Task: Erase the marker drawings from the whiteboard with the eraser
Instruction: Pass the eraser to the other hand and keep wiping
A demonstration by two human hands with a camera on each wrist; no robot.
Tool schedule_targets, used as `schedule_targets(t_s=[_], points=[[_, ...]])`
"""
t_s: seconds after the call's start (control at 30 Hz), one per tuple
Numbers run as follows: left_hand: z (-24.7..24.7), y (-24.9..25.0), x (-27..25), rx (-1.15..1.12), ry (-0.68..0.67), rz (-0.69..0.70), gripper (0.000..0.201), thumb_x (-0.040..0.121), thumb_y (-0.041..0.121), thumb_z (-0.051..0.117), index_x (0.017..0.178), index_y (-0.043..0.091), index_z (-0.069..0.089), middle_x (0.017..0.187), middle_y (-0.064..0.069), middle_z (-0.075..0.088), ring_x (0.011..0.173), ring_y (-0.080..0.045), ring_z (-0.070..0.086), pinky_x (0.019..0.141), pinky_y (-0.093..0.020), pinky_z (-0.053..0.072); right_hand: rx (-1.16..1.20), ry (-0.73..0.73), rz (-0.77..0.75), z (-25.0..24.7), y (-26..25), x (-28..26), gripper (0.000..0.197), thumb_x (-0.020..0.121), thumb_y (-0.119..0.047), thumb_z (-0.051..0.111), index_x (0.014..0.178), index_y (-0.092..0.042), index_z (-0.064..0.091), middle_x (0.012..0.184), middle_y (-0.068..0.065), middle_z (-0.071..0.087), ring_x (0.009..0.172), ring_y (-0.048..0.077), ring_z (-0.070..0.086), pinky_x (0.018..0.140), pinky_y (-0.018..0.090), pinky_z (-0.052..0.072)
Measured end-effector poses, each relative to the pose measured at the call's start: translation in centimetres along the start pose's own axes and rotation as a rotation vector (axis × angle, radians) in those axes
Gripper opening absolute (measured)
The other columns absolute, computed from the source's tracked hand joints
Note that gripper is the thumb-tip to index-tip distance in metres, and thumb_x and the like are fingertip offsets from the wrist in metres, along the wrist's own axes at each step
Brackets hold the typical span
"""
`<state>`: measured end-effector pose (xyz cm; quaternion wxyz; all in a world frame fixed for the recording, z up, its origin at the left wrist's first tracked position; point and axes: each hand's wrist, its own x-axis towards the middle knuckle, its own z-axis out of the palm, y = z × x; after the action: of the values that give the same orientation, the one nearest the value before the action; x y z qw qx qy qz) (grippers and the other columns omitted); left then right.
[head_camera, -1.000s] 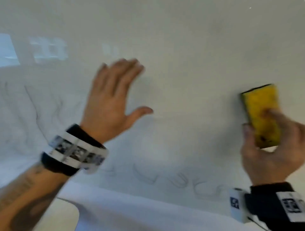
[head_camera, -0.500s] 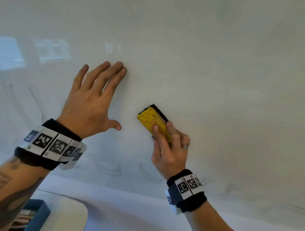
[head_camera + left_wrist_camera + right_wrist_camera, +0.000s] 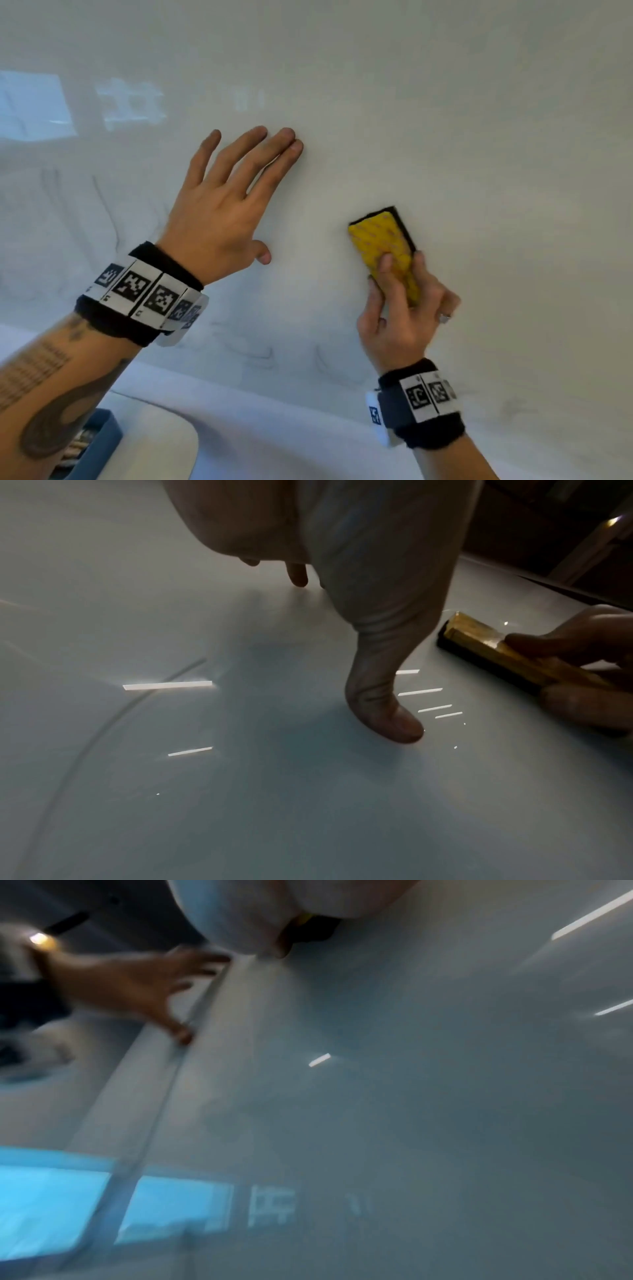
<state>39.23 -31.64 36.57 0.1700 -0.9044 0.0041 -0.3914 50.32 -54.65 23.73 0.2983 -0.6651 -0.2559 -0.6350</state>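
One eraser gripped by right hand | left hand flat on whiteboard

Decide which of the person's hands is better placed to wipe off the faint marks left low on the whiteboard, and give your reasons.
The right hand. It already grips the eraser against the whiteboard, just above the faint marks. The left hand lies flat on the board, fingers spread, holding nothing.

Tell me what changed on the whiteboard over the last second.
The right hand swept the yellow eraser leftward across the whiteboard, from the right edge to near the left hand. Unchanged: the grip on the eraser, the left hand flat on the board, faint marks below.
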Motion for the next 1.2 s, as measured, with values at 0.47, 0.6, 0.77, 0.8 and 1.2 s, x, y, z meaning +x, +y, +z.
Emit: schedule_targets(t_s=[0.47, 0.6, 0.77, 0.8, 1.2], points=[[-1.6, -3.3, -8.4, -0.176, 0.124, -0.150, 0.109, 0.073, 0.059, 0.086, 0.158, 0.013, 0.036, 0.161, -0.009, 0.039, 0.153, -0.035, 0.031, 0.126, -0.057, 0.019, 0.007, -0.002, -0.064, -1.7, 1.4, 1.9, 0.034, 0.087, -0.004, 0.073, 0.121, -0.010, 0.076, 0.128, 0.029, 0.064, 0.093, 0.046, 0.063, 0.095, 0.032, 0.034], [-1.6, -3.6, -12.1, -0.177, 0.125, -0.183, 0.085, 0.083, 0.055, 0.074, 0.151, 0.013, 0.047, 0.152, -0.010, 0.048, 0.144, -0.036, 0.042, 0.121, -0.056, 0.030, 0.140, -0.449, -0.575, -0.1, -2.0, -6.4, 0.045, 0.093, -0.004, 0.046, 0.120, -0.020, 0.079, 0.138, 0.014, 0.066, 0.104, 0.034, 0.062, 0.081, 0.042, 0.053], [-0.5, -6.2, -14.3, -0.135, 0.088, -0.310, 0.072, 0.086, 0.052, 0.064, 0.146, 0.014, 0.055, 0.146, -0.011, 0.051, 0.137, -0.037, 0.044, 0.113, -0.053, 0.036, 0.152, -0.232, -0.536, 0.3, -1.6, 6.5, 0.040, 0.088, 0.001, 0.059, 0.117, -0.018, 0.080, 0.130, 0.016, 0.069, 0.097, 0.036, 0.067, 0.081, 0.043, 0.048], [-0.2, -6.7, -14.1, -0.146, 0.101, -0.351, 0.070, 0.086, 0.049, 0.065, 0.145, 0.014, 0.054, 0.146, -0.010, 0.051, 0.136, -0.037, 0.044, 0.111, -0.053, 0.037, 0.143, -0.137, -0.469, 0.6, -1.8, 10.3, 0.036, 0.088, 0.000, 0.064, 0.115, -0.018, 0.080, 0.129, 0.017, 0.069, 0.096, 0.035, 0.063, 0.081, 0.043, 0.044], [0.8, -11.6, -10.9, -0.209, 0.211, -0.428, 0.051, 0.091, 0.007, 0.064, 0.141, 0.013, 0.057, 0.143, -0.010, 0.050, 0.132, -0.034, 0.043, 0.111, -0.052, 0.041, 0.147, -0.280, -0.543, 4.4, -8.6, 6.7, 0.043, 0.095, 0.001, 0.048, 0.119, -0.019, 0.078, 0.127, 0.017, 0.070, 0.093, 0.034, 0.062, 0.078, 0.041, 0.040]])
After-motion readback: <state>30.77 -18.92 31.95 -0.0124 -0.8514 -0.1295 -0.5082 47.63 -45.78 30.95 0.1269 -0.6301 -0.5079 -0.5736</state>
